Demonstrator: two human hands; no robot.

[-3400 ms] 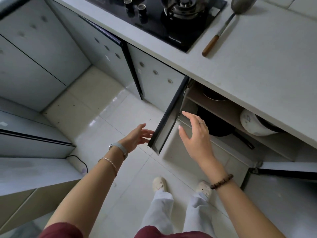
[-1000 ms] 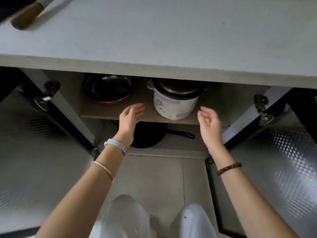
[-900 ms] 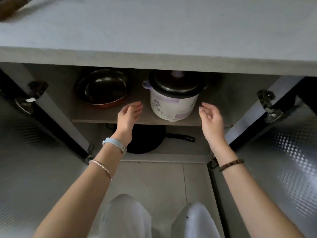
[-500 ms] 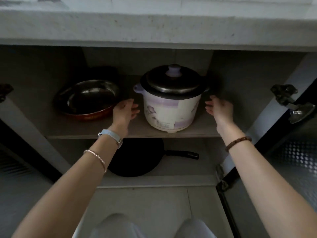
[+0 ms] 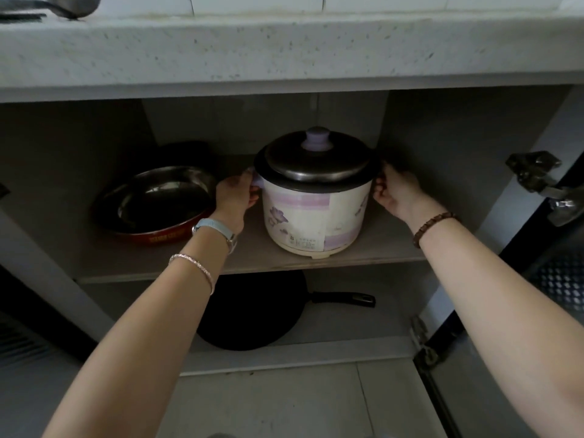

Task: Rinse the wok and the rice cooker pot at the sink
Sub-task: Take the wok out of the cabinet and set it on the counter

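Observation:
A white rice cooker (image 5: 316, 216) with purple flowers and a dark steel lid stands on the upper shelf (image 5: 363, 252) of the open cabinet under the counter. My left hand (image 5: 235, 194) grips its left side handle and my right hand (image 5: 395, 192) grips its right side. The cooker rests on the shelf. On the cabinet floor below lies a black wok (image 5: 252, 314) with its long handle pointing right. The inner pot is hidden under the lid.
A steel pan with a red rim (image 5: 155, 203) sits on the shelf left of the cooker. The stone counter edge (image 5: 284, 55) overhangs the cabinet. Open doors with metal hinges (image 5: 537, 178) flank both sides. Tiled floor lies below.
I have crouched lower and closer to the cabinet. Both hands moved from apart in front of the shelf onto the rice cooker's sides and closed on it.

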